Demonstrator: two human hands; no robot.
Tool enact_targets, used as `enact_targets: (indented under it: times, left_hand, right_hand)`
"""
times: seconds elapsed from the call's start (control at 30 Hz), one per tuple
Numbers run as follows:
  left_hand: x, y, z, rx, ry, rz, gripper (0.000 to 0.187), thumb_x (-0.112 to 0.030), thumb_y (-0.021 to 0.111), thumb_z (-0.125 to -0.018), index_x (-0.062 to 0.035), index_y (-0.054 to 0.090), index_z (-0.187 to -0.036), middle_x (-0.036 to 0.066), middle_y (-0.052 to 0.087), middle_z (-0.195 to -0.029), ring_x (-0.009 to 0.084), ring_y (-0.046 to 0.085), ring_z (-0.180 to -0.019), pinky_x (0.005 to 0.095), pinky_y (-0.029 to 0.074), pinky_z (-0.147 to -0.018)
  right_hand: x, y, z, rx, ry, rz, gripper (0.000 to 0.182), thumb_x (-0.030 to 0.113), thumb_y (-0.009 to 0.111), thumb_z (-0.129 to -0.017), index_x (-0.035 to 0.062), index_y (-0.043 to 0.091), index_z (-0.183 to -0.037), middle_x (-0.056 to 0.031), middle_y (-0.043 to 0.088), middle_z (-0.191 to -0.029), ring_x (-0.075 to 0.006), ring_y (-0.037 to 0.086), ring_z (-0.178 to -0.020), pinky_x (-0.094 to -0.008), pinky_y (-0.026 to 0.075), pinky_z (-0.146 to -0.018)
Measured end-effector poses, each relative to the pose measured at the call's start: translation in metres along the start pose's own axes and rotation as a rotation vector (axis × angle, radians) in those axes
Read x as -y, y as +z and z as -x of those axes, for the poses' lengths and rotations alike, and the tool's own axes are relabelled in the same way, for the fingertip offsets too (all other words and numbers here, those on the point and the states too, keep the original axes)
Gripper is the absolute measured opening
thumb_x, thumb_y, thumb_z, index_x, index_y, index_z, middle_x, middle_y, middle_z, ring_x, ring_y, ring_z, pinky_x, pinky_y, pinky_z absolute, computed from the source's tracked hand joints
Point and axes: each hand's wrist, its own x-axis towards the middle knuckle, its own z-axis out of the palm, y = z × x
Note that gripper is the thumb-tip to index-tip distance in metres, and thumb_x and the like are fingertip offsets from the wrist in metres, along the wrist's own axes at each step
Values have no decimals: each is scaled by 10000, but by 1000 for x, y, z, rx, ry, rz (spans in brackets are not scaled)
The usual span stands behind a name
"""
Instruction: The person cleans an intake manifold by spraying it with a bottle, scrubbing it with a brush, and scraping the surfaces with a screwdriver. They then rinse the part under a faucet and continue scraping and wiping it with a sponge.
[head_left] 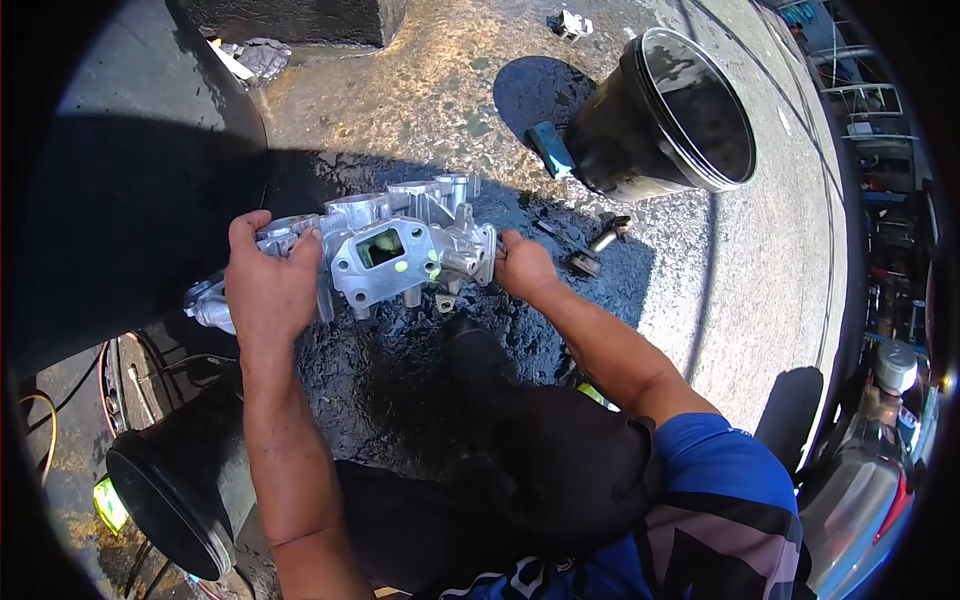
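Metal casting (350,270), silver, one — held in both hands above the wet, dark ground (365,375), in front of the person's knees; several tubular ports along its upper side, a squared opening (382,249) in the plate facing the camera, the cavity dark with a greenish tint, pale yellow-green spots on the plate beside it. Left hand (272,285), bare: gripping the casting toward its left end, thumb on the near side, part of the metal projecting beyond the wrist. Right hand (526,266), bare: closed about the flange at the opposite end, some fingers hidden behind it. Large bucket (628,130), dark, round, standing beyond the right hand, mouth in view; interior shadowed with a lighter patch on the wall, any contents too dark to tell. Blue block (552,150), leaning just beside that bucket. Metal tools (602,243), small group, lying on the wet ground between the bucket and the right forearm. Second bucket (170,500), black, at lower left near the left forearm; contents not discernible. Clear bottle (893,368), white-capped, at far right — fill cannot be made out. Cables (105,385), several, on the ground at left.
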Motion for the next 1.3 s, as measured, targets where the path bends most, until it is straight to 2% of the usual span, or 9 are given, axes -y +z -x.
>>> enact_targets:
  times: [0.1, 0.27, 0.43, 0.5, 0.67, 1.0, 1.2, 1.27, 1.3]
  left_hand:
    - [21, 1, -3, -21, 41, 51, 577, -300, 778, -817, 2, 569, -1262, 254, 720, -1049, 374, 714, -981, 422, 536, -889]
    - [52, 3, 1, -29, 17, 139, 590, -280, 812, -808, 9, 568, -1260, 205, 712, -1049, 283, 696, -925, 370, 537, -864]
    - [63, -3, 9, 2, -37, 186, 600, -292, 814, -807, 5, 571, -1268, 216, 713, -1057, 297, 700, -949, 384, 542, -863]
    - [70, -1, 10, -19, 20, 139, 618, -289, 818, -799, 9, 569, -1280, 229, 717, -1074, 329, 710, -987, 395, 543, -884]
    - [57, -9, 26, 23, 19, 127, 666, -251, 843, -774, 1, 560, -1322, 192, 697, -1120, 274, 684, -980, 370, 536, -896]
    - [83, -1, 45, 9, 155, 111, 716, -218, 883, -739, -25, 557, -1346, 203, 708, -1167, 297, 702, -1049, 387, 546, -931]
    - [74, -12, 44, 17, 58, 158, 748, -250, 853, -728, -17, 546, -1370, 237, 701, -1172, 357, 684, -1103, 404, 528, -971]
    - [65, -21, 43, 59, -42, 171, 774, -255, 822, -714, -17, 526, -1390, 263, 697, -1168, 391, 675, -1116, 417, 522, -985]
    - [62, -23, 39, 62, -76, 178, 787, -253, 804, -706, -18, 516, -1400, 274, 694, -1167, 406, 671, -1119, 422, 519, -991]
  right_hand:
    - [-63, -8, 8, -59, 82, 29, 373, 384, 606, -996, 25, 580, -1092, -279, 714, -954, -477, 688, -913, -570, 536, -797]
    - [-134, -10, 71, -2, 147, 104, 426, 413, 665, -948, 38, 573, -1128, -293, 711, -974, -489, 688, -930, -567, 544, -829]
    - [-173, -16, 125, 122, 390, 184, 489, 399, 701, -923, 25, 566, -1207, -315, 704, -1044, -486, 686, -994, -561, 542, -875]
    - [-181, -10, 137, 49, 379, 168, 474, 377, 718, -913, 6, 591, -1180, -316, 707, -1022, -489, 688, -978, -555, 541, -866]
    - [-188, 5, 132, 90, 417, 166, 474, 359, 699, -929, 1, 580, -1214, -316, 699, -1084, -482, 676, -1040, -543, 531, -910]
    - [-169, 18, 117, 212, 448, 159, 491, 340, 676, -947, 28, 541, -1301, -296, 677, -1202, -468, 642, -1153, -518, 508, -995]
    - [-135, 0, 107, 166, 268, 347, 595, 353, 740, -899, -3, 540, -1332, -284, 647, -1248, -469, 584, -1213, -488, 473, -1049]
    - [-150, 9, 72, 87, 56, 115, 609, 341, 786, -866, -46, 591, -1294, -266, 692, -1132, -404, 674, -1068, -441, 522, -965]
    - [-111, -21, 60, 226, 81, -19, 598, 329, 792, -867, -69, 604, -1273, -254, 703, -1079, -336, 700, -981, -396, 536, -890]
